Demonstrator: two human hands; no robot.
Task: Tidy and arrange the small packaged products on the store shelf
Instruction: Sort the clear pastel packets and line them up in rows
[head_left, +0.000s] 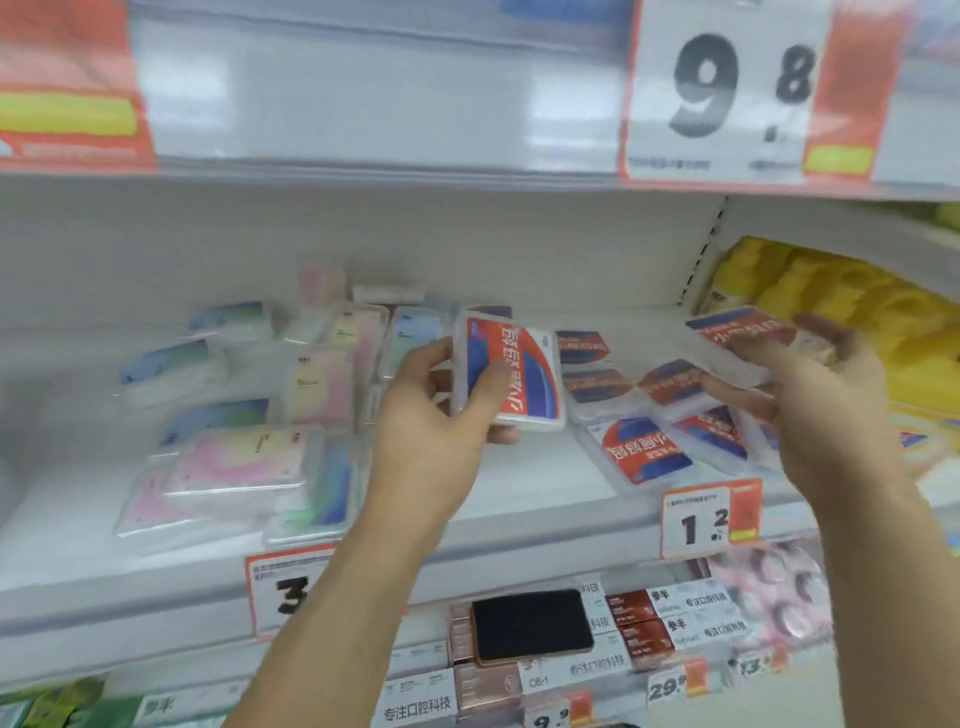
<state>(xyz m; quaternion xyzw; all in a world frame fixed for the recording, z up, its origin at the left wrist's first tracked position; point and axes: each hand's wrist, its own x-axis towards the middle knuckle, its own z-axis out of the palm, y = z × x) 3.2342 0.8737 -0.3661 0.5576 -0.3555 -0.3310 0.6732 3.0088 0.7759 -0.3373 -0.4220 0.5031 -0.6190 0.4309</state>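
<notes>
White shelf, bare front edge; red-blue packs in both hands.

I'm seeing a big price sign reading 9.8 hanging off the upper shelf edge. Smaller price tags are sitting on the rail below. A black phone is lying on boxes one shelf down. Yellow packs are crowding the right side.

We find bare shelf between pastel packs and red-blue packs; both clusters hem it.
</notes>
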